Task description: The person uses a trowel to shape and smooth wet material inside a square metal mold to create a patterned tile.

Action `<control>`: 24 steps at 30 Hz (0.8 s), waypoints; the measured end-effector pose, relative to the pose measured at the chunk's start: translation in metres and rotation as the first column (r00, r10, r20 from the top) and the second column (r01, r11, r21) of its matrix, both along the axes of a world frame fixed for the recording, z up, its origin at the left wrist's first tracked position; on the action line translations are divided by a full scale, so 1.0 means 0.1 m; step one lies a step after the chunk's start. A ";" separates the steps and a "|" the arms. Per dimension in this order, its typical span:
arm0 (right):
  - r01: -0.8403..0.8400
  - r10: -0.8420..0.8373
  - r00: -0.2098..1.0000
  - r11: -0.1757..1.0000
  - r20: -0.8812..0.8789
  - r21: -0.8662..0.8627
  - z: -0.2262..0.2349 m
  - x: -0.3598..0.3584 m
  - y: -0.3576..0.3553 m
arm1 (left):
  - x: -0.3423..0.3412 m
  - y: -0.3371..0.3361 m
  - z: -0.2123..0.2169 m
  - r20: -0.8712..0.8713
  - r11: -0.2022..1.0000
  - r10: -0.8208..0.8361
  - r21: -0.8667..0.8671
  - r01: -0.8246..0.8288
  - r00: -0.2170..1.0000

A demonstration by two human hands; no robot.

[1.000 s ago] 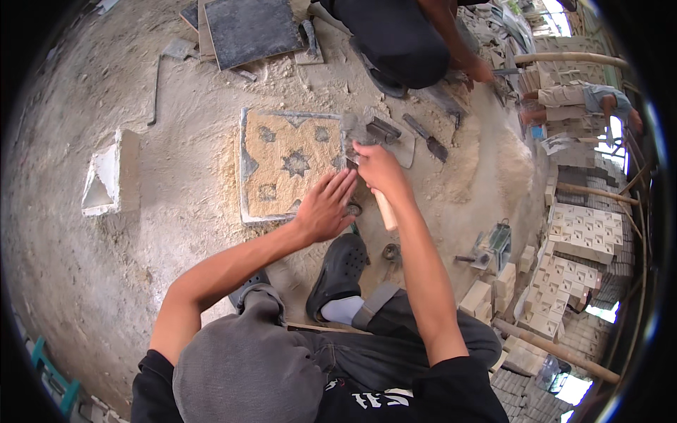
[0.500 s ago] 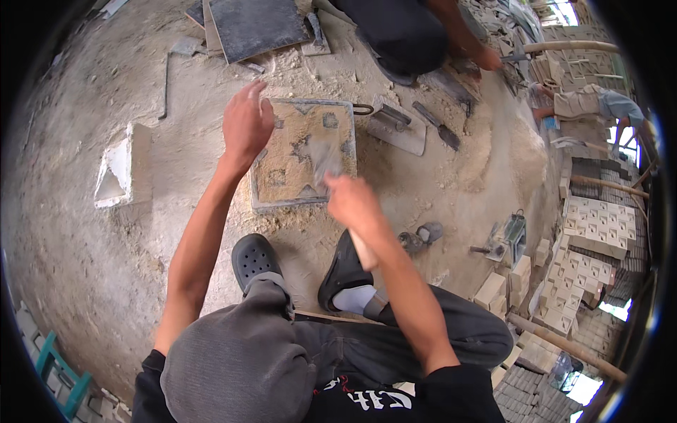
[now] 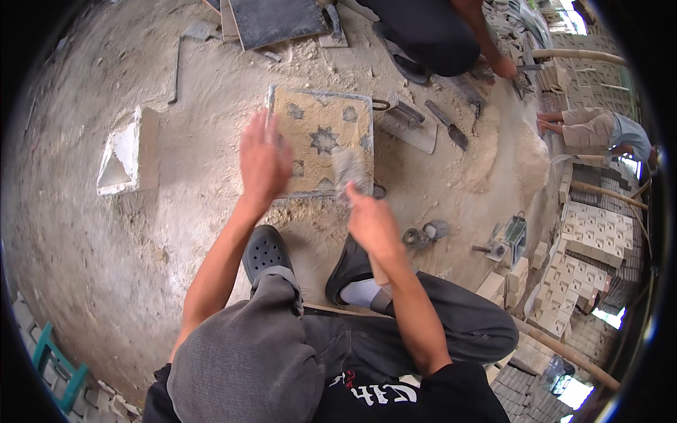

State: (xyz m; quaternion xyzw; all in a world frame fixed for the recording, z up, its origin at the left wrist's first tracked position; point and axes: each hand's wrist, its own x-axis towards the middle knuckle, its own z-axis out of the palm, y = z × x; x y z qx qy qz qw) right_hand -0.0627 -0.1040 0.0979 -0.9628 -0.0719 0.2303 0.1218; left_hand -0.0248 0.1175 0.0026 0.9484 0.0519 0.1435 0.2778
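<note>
A square mould (image 3: 374, 141) with a metal rim lies on the ground in front of me. Its face is covered with tan powder around a dark central star (image 3: 325, 140) and smaller dark shapes. My right hand (image 3: 375, 224) is closed round the wooden handle of a scraper-like tool; motion blurs the tool's flat grey head (image 3: 349, 171), which is over the mould's near right part. At the mould's left side, my left hand (image 3: 265, 161) has its fingers stretched forward, somewhat blurred, with nothing visible in it. Whether it touches the rim I cannot tell.
Right of the mould lie a flat plate with a handle (image 3: 410, 127) and a narrow trowel (image 3: 448, 125). A white hollow block (image 3: 130, 155) stands left. Dark boards (image 3: 278, 22) lie beyond. Another person (image 3: 430, 35) crouches at the far side; stacked blocks (image 3: 596, 229) fill the right.
My left hand has come nearer along the mould's left side, its fingers straighter. The tool has moved off the star toward the near right. The whole view has shifted slightly.
</note>
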 end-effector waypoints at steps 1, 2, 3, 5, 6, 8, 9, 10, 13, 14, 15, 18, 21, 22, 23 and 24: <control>0.060 -0.063 0.995 0.998 0.080 0.034 0.02 0.05 -0.14 | -0.09 -0.15 0.06 -0.064 0.987 -0.078 0.133 0.086 0.995; 0.115 -0.126 0.980 0.990 0.156 0.076 0.02 0.09 -0.26 | -0.19 -0.28 0.07 -0.148 0.976 -0.161 0.125 0.180 0.976; 0.199 -0.211 0.969 0.975 0.127 0.101 0.02 0.12 -0.37 | -0.28 -0.41 0.05 -0.229 0.956 -0.243 0.108 0.273 0.943; 0.356 -0.372 0.925 0.920 0.076 0.165 0.00 0.13 -0.60 | -0.40 -0.64 0.11 -0.277 0.850 -0.465 0.127 0.512 0.841; 0.429 -0.447 0.893 0.880 0.051 0.204 -0.02 0.10 -0.72 | -0.42 -0.74 0.11 -0.300 0.774 -0.565 0.131 0.620 0.769; 0.607 -0.606 0.791 0.764 -0.078 0.218 0.18 0.08 -0.53 | -0.38 -0.80 -0.04 -0.203 0.592 -0.758 0.186 0.785 0.620; 0.688 -0.674 0.725 0.694 -0.143 0.213 0.25 0.07 -0.46 | -0.33 -0.82 -0.12 -0.159 0.486 -0.838 0.220 0.846 0.523; 0.691 -0.677 0.721 0.688 -0.145 0.222 0.27 0.02 -0.53 | -0.22 -0.94 -0.09 -0.179 0.446 -0.843 0.292 0.846 0.507; 0.692 -0.671 0.720 0.672 -0.179 0.265 0.21 -0.07 -0.67 | 0.24 -1.03 -0.08 -0.259 0.483 -0.784 0.315 0.817 0.564; 0.694 -0.670 0.717 0.665 -0.190 0.275 0.21 -0.10 -0.69 | 0.38 -0.96 -0.04 -0.281 0.518 -0.754 0.300 0.801 0.593; 0.696 -0.669 0.715 0.659 -0.201 0.286 0.20 -0.11 -0.70 | 0.50 -0.86 0.00 -0.304 0.553 -0.722 0.286 0.782 0.622; 0.686 -0.661 0.725 0.664 -0.195 0.298 0.18 -0.13 -0.72 | 0.61 -0.75 0.10 -0.327 0.640 -0.598 0.355 0.681 0.732; 0.705 -0.675 0.704 0.629 -0.219 0.328 0.12 -0.11 -0.71 | 0.40 -1.03 0.20 -0.315 0.526 -0.747 0.259 0.810 0.585; 0.698 -0.664 0.712 0.636 -0.229 0.328 0.09 -0.11 -0.69 | 0.29 -1.06 0.06 -0.212 0.461 -0.837 0.224 0.859 0.505; 0.694 -0.660 0.716 0.642 -0.226 0.326 0.09 -0.11 -0.71 | 0.30 -1.08 0.01 -0.220 0.473 -0.824 0.239 0.848 0.522; 0.690 -0.655 0.721 0.648 -0.225 0.323 0.08 -0.09 -0.72 | 0.31 -1.08 -0.04 -0.228 0.485 -0.811 0.255 0.837 0.539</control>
